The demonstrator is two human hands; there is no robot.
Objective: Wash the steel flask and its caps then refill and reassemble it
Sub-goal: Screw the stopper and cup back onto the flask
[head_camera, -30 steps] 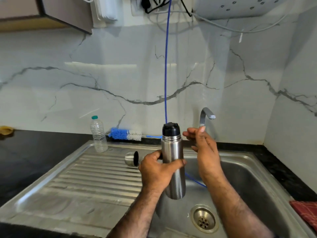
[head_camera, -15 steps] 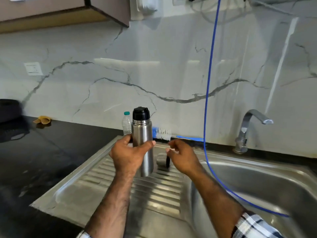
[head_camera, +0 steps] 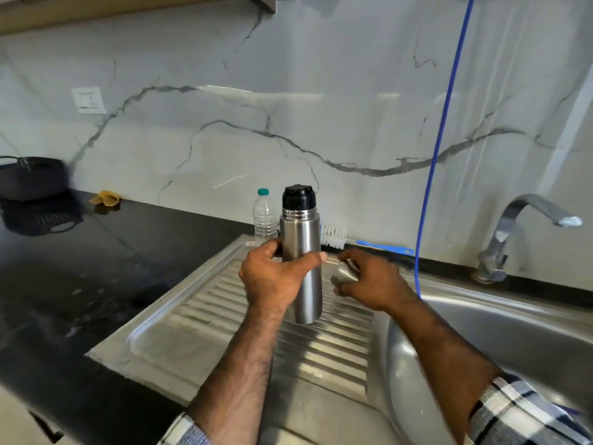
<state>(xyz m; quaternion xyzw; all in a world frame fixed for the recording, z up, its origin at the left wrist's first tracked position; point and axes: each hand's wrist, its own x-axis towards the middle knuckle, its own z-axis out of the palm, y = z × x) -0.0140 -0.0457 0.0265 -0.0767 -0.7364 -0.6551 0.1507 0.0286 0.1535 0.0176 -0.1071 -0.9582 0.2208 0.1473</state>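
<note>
Your black table (head_camera: 106, 271) runs along a white marble-veined wall (head_camera: 321, 101), which carries a socket plate (head_camera: 88, 100) at its left. At the table's far left edge sits a dark basket (head_camera: 32, 178), and near it, against the wall, lies a yellow cloth (head_camera: 105, 198). A steel sink unit is set into the table; its ribbed drainboard (head_camera: 324, 348) lies on the left and its basin (head_camera: 519, 335) on the right. At the drainboard's back edge stands a clear plastic bottle (head_camera: 265, 215) with a teal cap; what it holds cannot be told. Your left hand (head_camera: 276, 277) grips the steel flask (head_camera: 301, 261) upright above the drainboard, its black inner cap (head_camera: 299, 196) in place. Behind the flask a bottle brush (head_camera: 362, 240) with a blue handle lies along the back edge. Your right hand (head_camera: 372, 279) curls round the steel outer cap (head_camera: 345, 275), just right of the flask. A blue cable (head_camera: 441, 139) hangs down the wall into the basin. The tap (head_camera: 513, 232) stands at the basin's back edge.
</note>
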